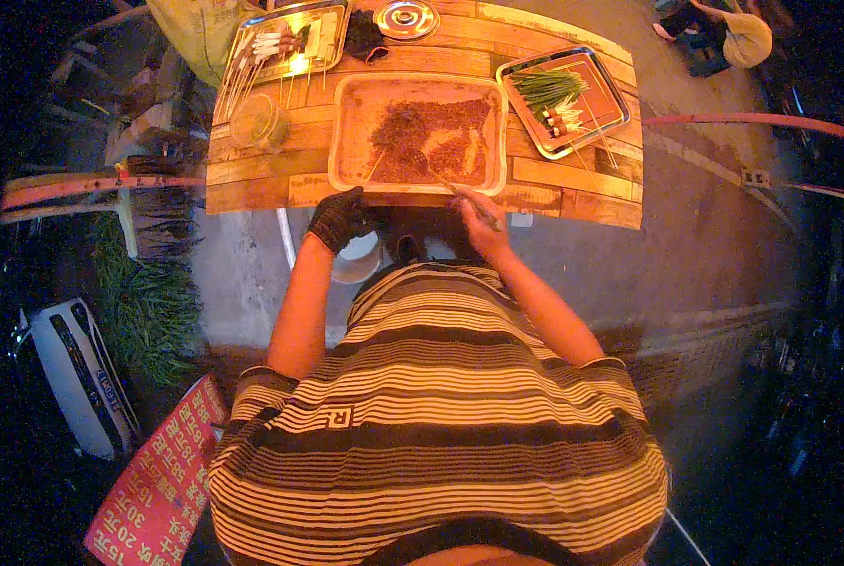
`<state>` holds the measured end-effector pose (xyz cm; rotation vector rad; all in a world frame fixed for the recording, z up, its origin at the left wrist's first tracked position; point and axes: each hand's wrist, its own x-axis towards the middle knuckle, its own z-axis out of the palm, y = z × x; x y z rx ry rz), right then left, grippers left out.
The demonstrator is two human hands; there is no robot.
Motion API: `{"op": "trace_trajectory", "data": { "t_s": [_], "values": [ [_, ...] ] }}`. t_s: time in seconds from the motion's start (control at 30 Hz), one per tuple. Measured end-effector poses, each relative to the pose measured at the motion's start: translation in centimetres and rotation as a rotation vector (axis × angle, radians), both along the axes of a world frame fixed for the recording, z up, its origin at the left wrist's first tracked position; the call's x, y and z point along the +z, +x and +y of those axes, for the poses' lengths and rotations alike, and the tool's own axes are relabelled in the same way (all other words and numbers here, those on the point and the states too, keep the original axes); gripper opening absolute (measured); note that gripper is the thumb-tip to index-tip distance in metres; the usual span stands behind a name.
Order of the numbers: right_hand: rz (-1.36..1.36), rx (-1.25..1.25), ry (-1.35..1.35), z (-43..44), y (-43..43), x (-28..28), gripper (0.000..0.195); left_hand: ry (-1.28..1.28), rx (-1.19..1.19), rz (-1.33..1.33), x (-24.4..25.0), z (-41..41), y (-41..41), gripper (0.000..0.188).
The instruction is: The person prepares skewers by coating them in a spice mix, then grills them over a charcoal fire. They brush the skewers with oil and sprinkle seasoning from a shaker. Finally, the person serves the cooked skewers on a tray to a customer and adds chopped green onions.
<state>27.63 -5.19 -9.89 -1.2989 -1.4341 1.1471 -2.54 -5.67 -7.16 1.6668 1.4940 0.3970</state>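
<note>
In front of me sits a metal tray (pixel 348 127) spread with dark reddish ground seasoning (pixel 457 124). My left hand (pixel 338 221), in a dark knitted glove, is at the tray's near left rim. A thin skewer stick (pixel 374 168) runs from its fingertips into the seasoning; whatever is on its far end blends into the dark heap. My right hand (pixel 484 221) is bare and grips the handle of a long utensil (pixel 450 185) over the near right rim. The utensil's dark, spoon-like head rests in the seasoning.
At the back left, a metal tray (pixel 333 49) holds several skewers, with a clear round container (pixel 259 122) below it. Green vegetable skewers (pixel 553 88) lie in the right tray (pixel 623 117). A round metal lid (pixel 406 19) is behind. A white bucket (pixel 357 258) stands under the table edge.
</note>
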Motion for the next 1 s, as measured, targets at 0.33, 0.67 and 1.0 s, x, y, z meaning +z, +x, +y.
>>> {"op": "trace_trajectory", "data": {
  "t_s": [0.33,0.67,1.0],
  "values": [
    [0.282,-0.268,-0.157,2.4,1.8,6.0,0.021,0.369,-0.279,0.336,-2.7,0.0,-0.1,0.04],
    [-0.609,-0.125,0.598,3.3,0.9,8.9,0.02,0.047,0.003,-0.192,-7.2,-0.4,-0.6,0.023],
    [-0.522,-0.077,0.721,-1.0,1.0,11.3,0.025,0.601,0.042,0.674,2.4,-0.1,3.5,0.018]
  ]
}}
